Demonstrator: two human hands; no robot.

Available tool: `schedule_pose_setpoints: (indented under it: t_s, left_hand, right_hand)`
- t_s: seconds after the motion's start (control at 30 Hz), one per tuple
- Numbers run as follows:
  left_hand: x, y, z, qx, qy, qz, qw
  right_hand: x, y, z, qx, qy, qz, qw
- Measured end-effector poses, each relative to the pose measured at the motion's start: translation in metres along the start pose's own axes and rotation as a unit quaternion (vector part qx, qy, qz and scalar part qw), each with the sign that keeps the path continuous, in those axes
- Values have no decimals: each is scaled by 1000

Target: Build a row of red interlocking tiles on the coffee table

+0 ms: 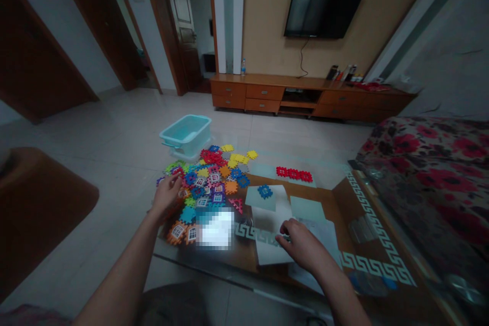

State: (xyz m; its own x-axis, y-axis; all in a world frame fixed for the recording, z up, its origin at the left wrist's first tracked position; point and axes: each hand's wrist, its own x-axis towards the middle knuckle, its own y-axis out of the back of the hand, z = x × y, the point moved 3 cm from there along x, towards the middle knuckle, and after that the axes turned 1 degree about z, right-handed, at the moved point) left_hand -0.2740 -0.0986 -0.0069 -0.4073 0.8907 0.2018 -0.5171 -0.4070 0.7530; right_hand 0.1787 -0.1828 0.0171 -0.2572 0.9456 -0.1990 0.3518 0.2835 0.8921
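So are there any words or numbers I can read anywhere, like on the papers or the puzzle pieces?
None can be read.
Papers under the right hand: no legible print.
Pile of plastic interlocking tiles by the left hand: only window shapes, no writing.
Items on the TV cabinet: too small and blurred.

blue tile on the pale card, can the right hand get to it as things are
Probably yes. The right hand rests on white paper just nearer than the blue tile, which lies alone on its pale card. Nothing stands between them.
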Motion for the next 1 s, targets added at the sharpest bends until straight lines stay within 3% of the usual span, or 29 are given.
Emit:
schedule_pose_setpoints:
  t_s: [0.17, 0.37, 0.43, 0.53, 0.63, 0.77, 1.0]
  left_hand:
    - [-16, 14, 34, -216, 50, 46, 974]
    - [-62, 17, 111, -356, 47, -45, 932]
    - [-80, 9, 132, -395, 50, -77, 914]
    - [-106, -12, 155, -434, 57, -190, 879]
    - [-128, -31, 170, -445, 58, -284, 848]
    - [-146, -43, 178, -414, 26, -348, 841]
    - [-166, -51, 182, -400, -22, -368, 839]
  right_hand:
    - [-4, 1, -4, -4, 5, 5, 1000]
    - [-6, 0, -13, 32, 36, 26, 999]
    - [-8, 2, -20, 69, 56, 43, 995]
    - [-10, 6, -37, 140, 93, 70, 983]
    - [-14, 7, -53, 219, 107, 89, 966]
    - [-17, 5, -64, 327, 70, 92, 938]
    - [-15, 0, -68, 447, 9, 88, 890]
